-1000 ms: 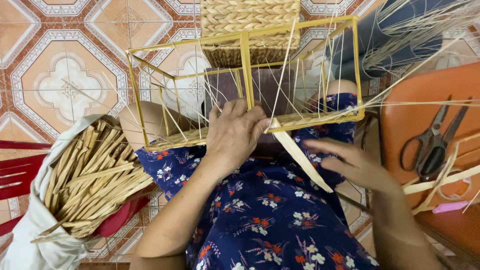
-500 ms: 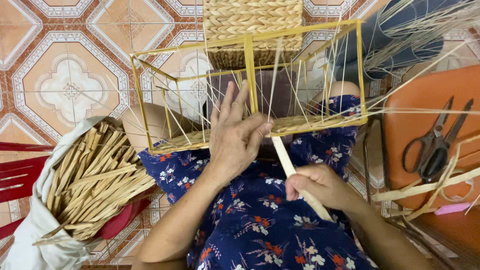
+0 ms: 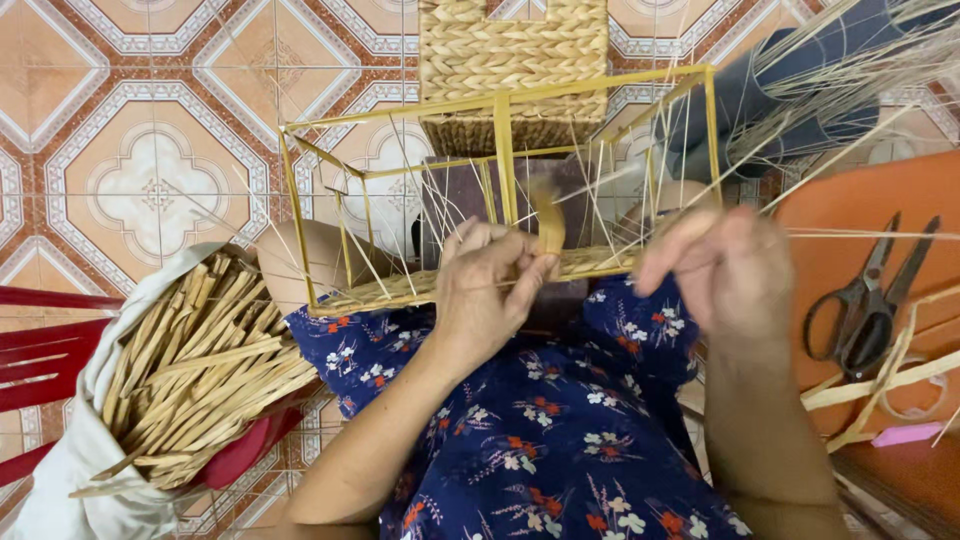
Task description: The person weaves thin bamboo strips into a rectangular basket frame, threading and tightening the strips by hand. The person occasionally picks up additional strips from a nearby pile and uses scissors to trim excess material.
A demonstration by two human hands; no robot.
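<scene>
At the lower left of the frame, a cloth bag [image 3: 70, 450] held many flat straw strips [image 3: 200, 370]. In the middle, a yellow wire frame [image 3: 500, 190] rested on the person's lap. The left hand [image 3: 490, 295] pinched a wide straw strip [image 3: 548, 225] at the frame's low front edge. The right hand [image 3: 725, 265] was curled shut on thin strands. Scissors [image 3: 865, 300] lay on the orange stool [image 3: 920, 200] at the right.

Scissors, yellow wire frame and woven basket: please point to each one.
scissors [image 3: 868, 312], head view, on the pivot.
yellow wire frame [image 3: 503, 150], head view, on the middle upright bar.
woven basket [image 3: 515, 45], head view, on its woven side.
</scene>
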